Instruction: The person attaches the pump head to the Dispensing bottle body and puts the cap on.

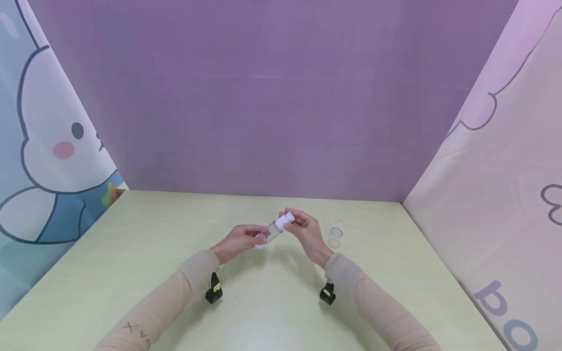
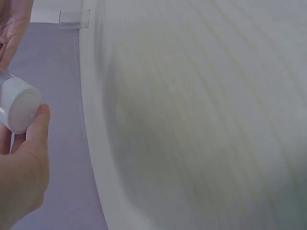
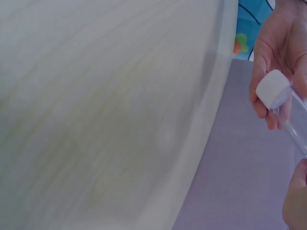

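Observation:
A clear bottle [image 1: 274,233] with a white base and a white collar and top is held tilted above the table, its top end up and to the right. My left hand [image 1: 240,240] grips the lower end, fingers and thumb around the white base [image 2: 23,106]. At the upper end, my right hand [image 1: 309,235] pinches the white top [image 1: 287,218] between thumb and fingers. In the right wrist view the transparent body [image 3: 295,120] looks empty. The right hand's fingertips are partly hidden behind the top.
A clear cylindrical cap [image 1: 335,237] stands on the pale table [image 1: 175,219], just right of my right hand. A purple panel [image 1: 272,97] rises behind the table. Printed cloth panels [image 1: 491,195] flank both sides.

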A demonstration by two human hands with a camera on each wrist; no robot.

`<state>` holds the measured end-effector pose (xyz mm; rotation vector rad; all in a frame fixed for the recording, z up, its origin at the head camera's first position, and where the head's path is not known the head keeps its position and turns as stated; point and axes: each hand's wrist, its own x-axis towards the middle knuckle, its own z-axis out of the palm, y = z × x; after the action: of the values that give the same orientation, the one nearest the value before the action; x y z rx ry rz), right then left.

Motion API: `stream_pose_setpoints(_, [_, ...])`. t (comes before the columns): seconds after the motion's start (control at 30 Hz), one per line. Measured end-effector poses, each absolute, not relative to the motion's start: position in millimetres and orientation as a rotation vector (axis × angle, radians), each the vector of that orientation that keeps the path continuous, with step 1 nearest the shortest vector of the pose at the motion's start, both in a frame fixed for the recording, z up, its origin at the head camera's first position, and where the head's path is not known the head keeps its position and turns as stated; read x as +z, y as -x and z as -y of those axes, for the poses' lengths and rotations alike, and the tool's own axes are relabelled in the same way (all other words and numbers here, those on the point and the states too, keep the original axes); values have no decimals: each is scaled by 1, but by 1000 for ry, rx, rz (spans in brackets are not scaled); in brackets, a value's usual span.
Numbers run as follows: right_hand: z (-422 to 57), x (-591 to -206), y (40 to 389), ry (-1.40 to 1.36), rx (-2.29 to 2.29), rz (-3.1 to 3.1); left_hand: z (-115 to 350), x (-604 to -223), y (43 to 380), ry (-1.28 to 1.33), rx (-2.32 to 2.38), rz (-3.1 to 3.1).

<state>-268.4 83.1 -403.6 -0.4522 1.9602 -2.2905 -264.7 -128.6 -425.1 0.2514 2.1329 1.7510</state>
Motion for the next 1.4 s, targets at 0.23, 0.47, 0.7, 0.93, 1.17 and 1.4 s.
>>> stream_pose_setpoints(0.23, [-83,-404,269,437,-2300,-1962,128,-424,264,-245,1745,-2162])
stream_pose_setpoints(0.47, [-83,-404,269,409,-2280,-1986,128,-424,265,-233,1744,-2167])
stream_pose_setpoints(0.7, [-85,-402,270,377,-2260,-1988,127,-423,264,-237,1756,-2162])
stream_pose_setpoints(0.93, [-85,-399,269,348,-2237,-2011,127,-422,263,-238,1774,-2156])
stream_pose_setpoints(1.17, [-83,-403,269,313,-2248,-2055,126,-426,266,-212,1768,-2165])
stream_pose_setpoints(1.4, [-82,-404,268,278,-2261,-2069,125,-428,266,-226,1780,-2164])
